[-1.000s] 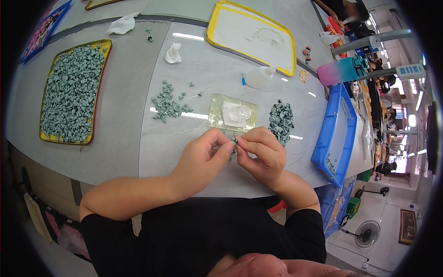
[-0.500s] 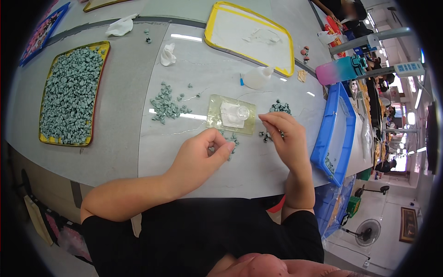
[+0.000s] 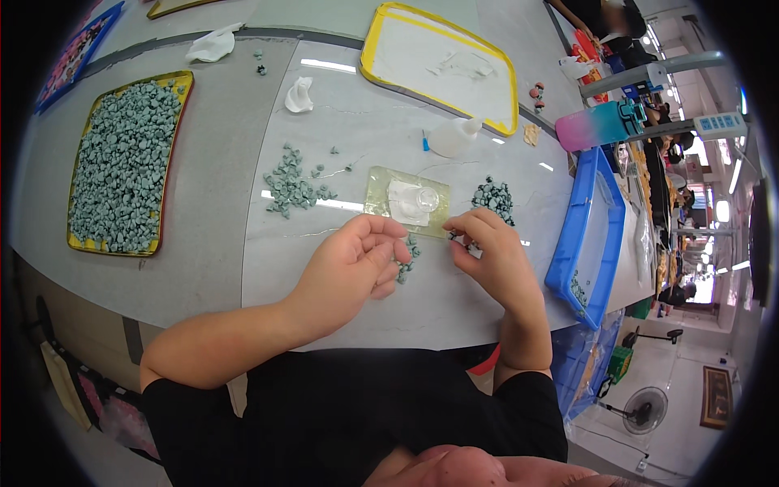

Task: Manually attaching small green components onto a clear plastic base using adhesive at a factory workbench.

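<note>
My left hand is held over the near part of the table with its fingers curled. Anything inside it is hidden. Beside its fingertips lies a small group of grey-green pieces. To the right, my right hand pinches at a small dark-green piece, partly covered by the fingers. Between and beyond the hands is a translucent yellowish mat. On it are a white pad and a small clear round dish. A heap of darker green pieces lies just beyond my right hand.
Loose grey-green pieces lie left of the mat. A yellow-rimmed tray full of them stands farther left. Beyond are a white squeeze bottle and another yellow-rimmed tray. A blue bin and a pink-teal drink bottle stand right.
My left hand has risen slightly away from me, its fingers loosening. My right hand has come down and slightly left, to the dark pieces beside the mat.
</note>
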Available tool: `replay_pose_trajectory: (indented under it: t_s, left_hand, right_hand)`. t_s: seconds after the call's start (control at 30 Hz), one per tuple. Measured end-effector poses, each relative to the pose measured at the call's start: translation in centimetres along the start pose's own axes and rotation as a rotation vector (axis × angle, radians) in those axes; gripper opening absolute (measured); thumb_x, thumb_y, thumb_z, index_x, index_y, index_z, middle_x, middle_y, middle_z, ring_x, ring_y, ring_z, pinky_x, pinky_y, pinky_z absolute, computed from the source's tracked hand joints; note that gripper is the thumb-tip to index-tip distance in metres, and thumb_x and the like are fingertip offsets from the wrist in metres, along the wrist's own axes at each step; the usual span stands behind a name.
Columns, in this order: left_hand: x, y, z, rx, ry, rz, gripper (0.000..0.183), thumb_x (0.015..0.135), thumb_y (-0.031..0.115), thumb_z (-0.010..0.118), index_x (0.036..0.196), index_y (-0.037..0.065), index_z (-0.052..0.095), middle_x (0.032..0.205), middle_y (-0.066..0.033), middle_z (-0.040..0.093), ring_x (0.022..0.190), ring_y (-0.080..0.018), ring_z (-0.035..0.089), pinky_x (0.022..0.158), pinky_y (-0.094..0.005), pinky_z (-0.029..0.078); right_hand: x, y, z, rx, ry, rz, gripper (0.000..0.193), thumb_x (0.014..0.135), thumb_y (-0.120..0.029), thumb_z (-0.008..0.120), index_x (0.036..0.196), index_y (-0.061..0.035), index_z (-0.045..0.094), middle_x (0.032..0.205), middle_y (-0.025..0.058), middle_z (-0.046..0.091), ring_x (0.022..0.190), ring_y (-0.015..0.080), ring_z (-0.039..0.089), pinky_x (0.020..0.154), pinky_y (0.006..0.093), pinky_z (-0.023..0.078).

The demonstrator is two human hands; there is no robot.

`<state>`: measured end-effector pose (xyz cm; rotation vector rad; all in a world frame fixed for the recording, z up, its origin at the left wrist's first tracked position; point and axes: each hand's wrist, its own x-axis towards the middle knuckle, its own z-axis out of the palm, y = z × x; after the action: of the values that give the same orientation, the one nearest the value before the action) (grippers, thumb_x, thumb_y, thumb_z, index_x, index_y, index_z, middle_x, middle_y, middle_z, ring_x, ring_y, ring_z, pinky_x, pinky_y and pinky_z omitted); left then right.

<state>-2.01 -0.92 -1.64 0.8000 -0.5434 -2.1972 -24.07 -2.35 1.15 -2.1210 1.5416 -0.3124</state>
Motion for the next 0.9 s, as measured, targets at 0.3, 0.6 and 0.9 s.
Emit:
replay_pose_trajectory:
  t_s: [0.3, 0.6, 0.9]
  left_hand:
    - [-0.3, -0.9, 0.7, 0.175, -0.051, -0.097, 0.017, 0.096, 0.014, 0.046, 0.104, 0.001, 0.051, 0.076, -0.0033, 0.052, 0.055, -0.0056, 0.037, 0.046, -0.0196, 0.031]
    - [-0.1, -0.5, 0.1, 0.345, 0.014, -0.055, 0.021, 0.094, 0.017, 0.051, 0.102, -0.001, 0.057, 0.073, -0.0009, 0.051, 0.055, -0.0041, 0.037, 0.046, -0.0188, 0.031]
    - [-0.4, -0.9, 0.7, 0.238, 0.026, 0.012, 0.022, 0.095, 0.012, 0.047, 0.112, 0.000, 0.055, 0.080, -0.0027, 0.054, 0.057, -0.0043, 0.037, 0.051, -0.0187, 0.034]
  right_hand:
    - [-0.1, -1.7, 1.6, 0.309, 0.217, -0.370, 0.023, 0.065, 0.005, 0.073, 0.086, -0.0018, 0.065, 0.079, 0.0061, 0.063, 0.070, 0.0186, 0.061, 0.059, 0.0266, 0.047]
    - [0.0, -1.9, 1.8, 0.099, 0.249, -0.603, 0.031, 0.063, 0.004, 0.072, 0.094, 0.0004, 0.064, 0.084, 0.0094, 0.061, 0.070, 0.0232, 0.059, 0.058, 0.0308, 0.048]
    - [0.9, 0.0, 1.1, -0.195, 0.488, -0.532, 0.027, 0.063, 0.008, 0.071, 0.089, 0.0007, 0.066, 0.081, 0.0107, 0.064, 0.070, 0.0228, 0.063, 0.061, 0.0285, 0.051]
